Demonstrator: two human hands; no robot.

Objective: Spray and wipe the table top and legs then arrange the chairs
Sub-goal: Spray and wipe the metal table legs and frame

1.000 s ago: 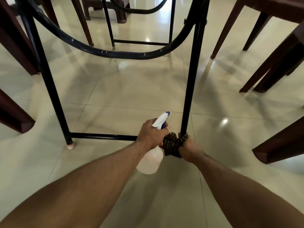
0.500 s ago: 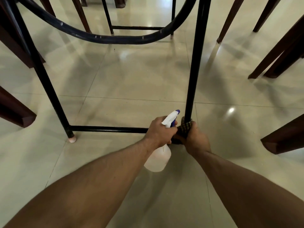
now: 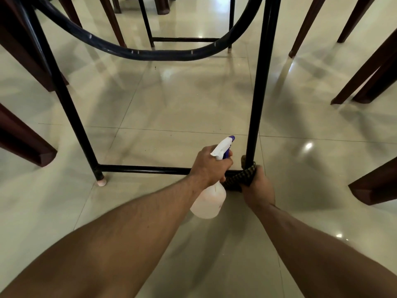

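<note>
While left fingers [image 3: 227, 164] curl round the spray bottle [image 3: 208, 203], right fingers [image 3: 259, 170] clamp cloth [image 3: 235, 180] round the leg [image 3: 256, 93].

I look down on a glossy, pale tiled floor [image 3: 171, 100] with thin grout lines and bright glints of light. A black metal table frame stands on it. The near left leg [image 3: 71, 108] ends in a pale foot cap [image 3: 101, 183] on the tile. The near right leg [image 3: 257, 93] comes down with its foot hidden from me. Two far legs [image 3: 147, 24] stand behind. Dark brown chair legs [image 3: 28, 145] rest on the floor at both sides.
</note>
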